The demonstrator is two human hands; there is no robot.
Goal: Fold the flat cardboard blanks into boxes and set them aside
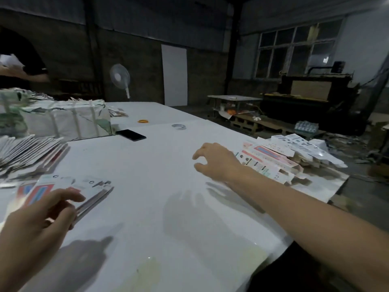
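Two bare forearms, no sleeves, left grip [40, 213], right grip [214, 161] ungloved

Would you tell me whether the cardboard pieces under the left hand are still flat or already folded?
Flat: the blanks lie as thin stacked sheets on the table, left hand resting on them.
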